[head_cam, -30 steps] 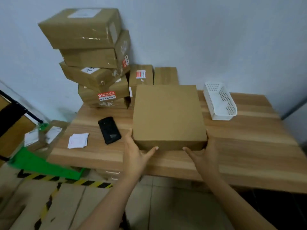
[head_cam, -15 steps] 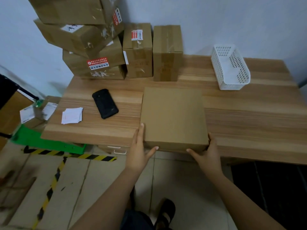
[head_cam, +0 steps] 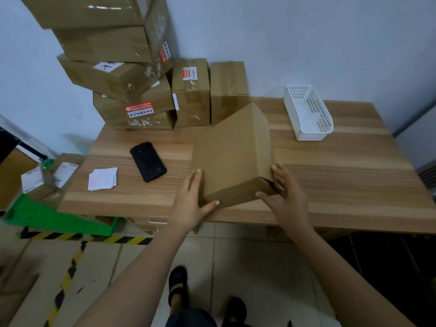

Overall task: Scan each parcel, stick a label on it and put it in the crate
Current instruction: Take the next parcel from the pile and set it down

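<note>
Left grip (head_cam: 191,200) and right grip (head_cam: 289,197), both flat and unclenched, press the tilted boxy cardboard parcel (head_cam: 232,156).

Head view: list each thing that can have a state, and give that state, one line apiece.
plain parcel, tilted, not lying flat on the table
left hand, open, pressing its near left corner
right hand, open, pressing its near right corner
black handset, lying flat
label slips, loose pile
white basket, upright
stacked parcels, taped shut, piled crooked
green crate, on the floor

The stack's top parcel (head_cam: 94,10) runs off the upper edge.
</note>
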